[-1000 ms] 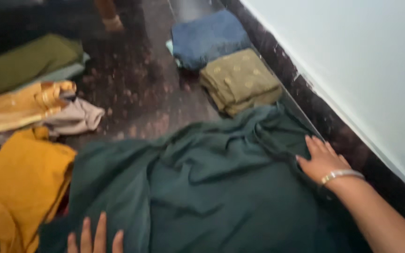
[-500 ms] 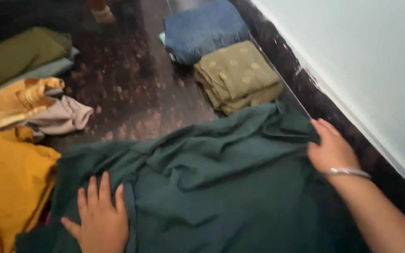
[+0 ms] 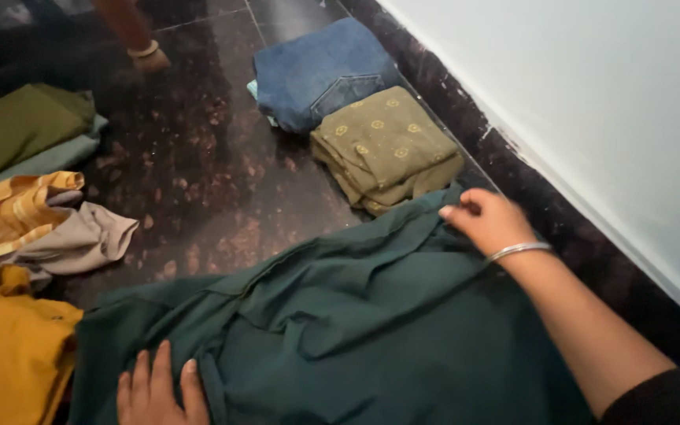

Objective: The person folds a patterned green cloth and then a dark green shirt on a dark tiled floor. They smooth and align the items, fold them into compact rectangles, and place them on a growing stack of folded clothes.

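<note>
Dark green garment spread on polished stone floor

Dark green garment (image 3: 371,330) lies rumpled across a dark speckled floor (image 3: 206,173), close to the base of a pale wall (image 3: 592,102). The person's right hand (image 3: 488,222), a silver bangle (image 3: 518,251) at the wrist, has its fingers drawn together, pinching the cloth's far edge. The left hand (image 3: 155,393) rests flat on the near side of the same cloth, fingers spread apart and holding nothing. Just beyond the garment sits a folded olive fabric with gold motifs (image 3: 383,149), touching folded blue jeans (image 3: 320,71) behind it. To the left lie a mustard yellow cloth (image 3: 9,354), a crumpled grey-beige piece (image 3: 80,244), a striped golden cloth (image 3: 9,216) and a folded olive green stack (image 3: 17,130). Another person's foot with an anklet (image 3: 145,53) stands at the top of the view.
</note>
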